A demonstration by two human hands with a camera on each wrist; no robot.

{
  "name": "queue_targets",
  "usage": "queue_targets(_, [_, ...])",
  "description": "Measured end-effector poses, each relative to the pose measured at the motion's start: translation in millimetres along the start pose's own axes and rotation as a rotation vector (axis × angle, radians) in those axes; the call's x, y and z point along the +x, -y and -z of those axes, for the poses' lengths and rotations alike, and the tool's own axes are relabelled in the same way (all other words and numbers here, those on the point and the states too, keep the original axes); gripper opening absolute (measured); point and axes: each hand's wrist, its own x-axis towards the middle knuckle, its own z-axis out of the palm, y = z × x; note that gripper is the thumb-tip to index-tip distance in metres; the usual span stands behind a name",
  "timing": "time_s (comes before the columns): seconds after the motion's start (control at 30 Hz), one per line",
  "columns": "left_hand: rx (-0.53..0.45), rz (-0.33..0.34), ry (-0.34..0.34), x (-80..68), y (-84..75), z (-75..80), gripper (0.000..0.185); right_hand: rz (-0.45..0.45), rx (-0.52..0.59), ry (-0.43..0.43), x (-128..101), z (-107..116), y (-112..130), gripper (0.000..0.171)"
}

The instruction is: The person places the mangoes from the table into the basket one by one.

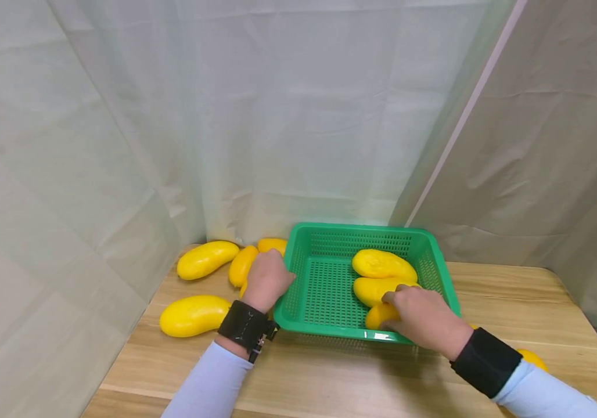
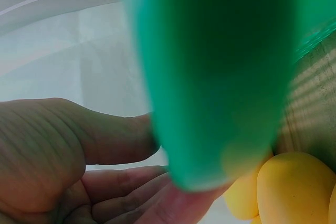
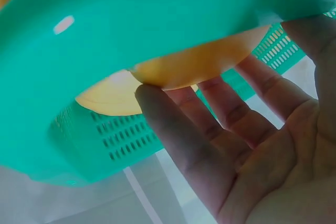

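Head view, left to right: your left hand [image 1: 266,278] curls over the green basket's [image 1: 324,232] left rim; your right hand [image 1: 424,319] cups a smooth yellow mango [image 1: 381,315] at the near wall, fingers loosely curved. That glossy, rounded fruit could slip; the light perforated plastic might slide on the bench [image 1: 330,377].

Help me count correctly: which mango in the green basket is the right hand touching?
The mango nearest the front rim, under the right hand; the two mangoes behind it lie untouched.
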Motion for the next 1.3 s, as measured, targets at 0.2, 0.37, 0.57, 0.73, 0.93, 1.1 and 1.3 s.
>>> queue_targets(0.2, [-0.006,0.011,0.013,-0.6,-0.3,0.4,0.025,0.011,-0.009,-0.059,2,-7,-4,0.046])
queue_targets(0.37, [-0.004,0.017,0.017,-0.4,-0.4,0.0,0.026,-0.016,-0.005,-0.071,4,-12,-5,0.05])
queue_targets(0.57, [-0.006,0.017,0.018,-0.2,0.5,-0.9,0.027,-0.033,-0.018,-0.028,8,-10,-2,0.052])
queue_targets(0.73, [-0.013,0.02,0.027,0.1,0.3,-0.2,0.026,-0.02,-0.016,0.007,6,-6,-3,0.051])
queue_targets(0.93, [-0.003,0.022,0.028,0.5,-0.2,1.6,0.027,-0.013,-0.017,0.024,5,-2,-5,0.051])
queue_targets(1.1, [-0.007,0.012,0.019,0.4,-0.1,1.5,0.027,-0.047,-0.003,0.044,4,5,-7,0.061])
queue_targets(1.3, [-0.015,0.019,0.026,0.1,0.4,0.8,0.027,-0.095,0.053,0.032,-2,24,-18,0.062])
